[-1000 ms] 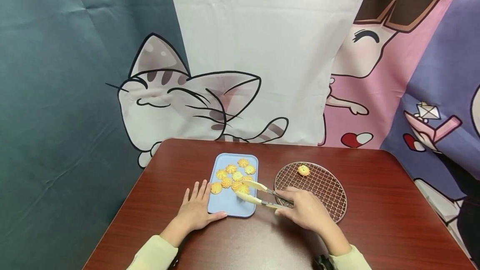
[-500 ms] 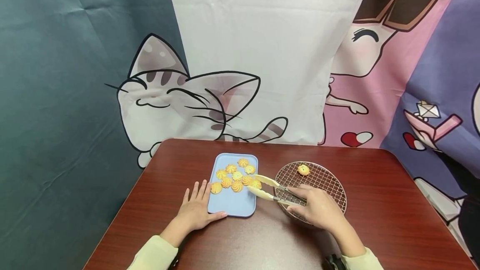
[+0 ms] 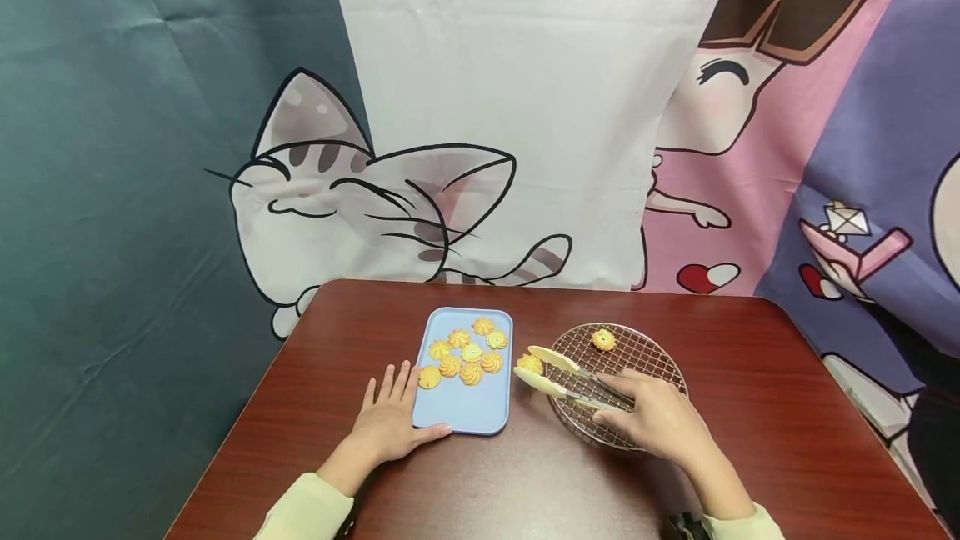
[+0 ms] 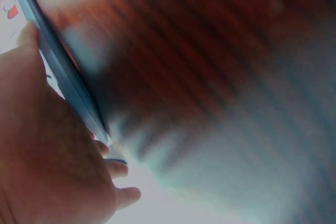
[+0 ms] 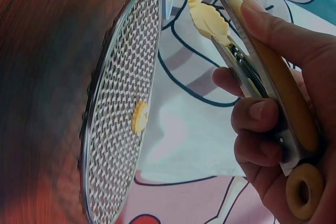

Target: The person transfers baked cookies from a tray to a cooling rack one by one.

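My right hand grips a pair of tongs with cream tips and metal arms. Between the tips sits a yellow piped cookie, held in the gap between the tray and the rack. My left hand lies spread at the near left edge of the light blue tray, thumb along its front rim. Several swirled and flower-shaped cookies lie on that tray. The round wire rack bears a single cookie near its far side, partly under the tongs in the head view.
The dark red wooden table extends around tray and rack. Behind its far edge hangs a printed cloth with a cartoon cat. A dark wristband shows at the right sleeve.
My right hand has moved the tongs and the pinched cookie rightward, off the tray toward the rack. The left hand has stayed on the tray's edge.
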The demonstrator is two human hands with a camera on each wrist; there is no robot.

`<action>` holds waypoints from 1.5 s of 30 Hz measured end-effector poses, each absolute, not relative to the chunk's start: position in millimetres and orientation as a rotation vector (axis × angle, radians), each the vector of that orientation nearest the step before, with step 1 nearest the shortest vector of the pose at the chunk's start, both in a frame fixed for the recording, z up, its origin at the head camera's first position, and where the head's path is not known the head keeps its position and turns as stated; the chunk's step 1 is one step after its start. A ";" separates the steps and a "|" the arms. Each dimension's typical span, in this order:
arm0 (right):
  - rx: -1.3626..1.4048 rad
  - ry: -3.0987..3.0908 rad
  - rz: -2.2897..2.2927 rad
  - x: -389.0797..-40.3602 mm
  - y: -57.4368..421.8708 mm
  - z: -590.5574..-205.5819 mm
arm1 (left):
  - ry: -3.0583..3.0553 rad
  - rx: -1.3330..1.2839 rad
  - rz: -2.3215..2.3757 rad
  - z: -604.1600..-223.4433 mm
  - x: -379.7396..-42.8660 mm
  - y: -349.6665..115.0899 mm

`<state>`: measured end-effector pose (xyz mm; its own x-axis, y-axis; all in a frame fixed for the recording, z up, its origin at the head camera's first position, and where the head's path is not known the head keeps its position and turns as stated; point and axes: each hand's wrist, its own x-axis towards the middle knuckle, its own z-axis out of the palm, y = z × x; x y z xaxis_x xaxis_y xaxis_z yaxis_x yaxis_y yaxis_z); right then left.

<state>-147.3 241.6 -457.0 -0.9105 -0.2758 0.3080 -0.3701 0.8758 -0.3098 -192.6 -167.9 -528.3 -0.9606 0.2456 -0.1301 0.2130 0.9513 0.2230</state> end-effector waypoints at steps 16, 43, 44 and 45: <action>0.357 -2.824 0.534 -140.2 268.8 -453.3 | 2.951 0.342 0.319 -528.3 -192.0 -169.4; 0.271 -2.798 0.502 -135.8 321.5 -462.5 | 2.959 0.352 0.309 -531.9 -193.3 -169.0; 0.268 -2.803 0.501 -135.7 322.5 -462.7 | 2.960 0.354 0.314 -531.9 -193.2 -168.8; 0.264 -2.807 0.501 -135.5 323.5 -463.0 | 2.960 0.355 0.314 -531.9 -193.2 -168.6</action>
<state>-135.5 323.5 -463.0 -0.9449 -0.1294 0.3007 -0.2254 0.9233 -0.3111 -193.2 -168.6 -531.9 -0.9617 0.2476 -0.1172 0.2175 0.9503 0.2229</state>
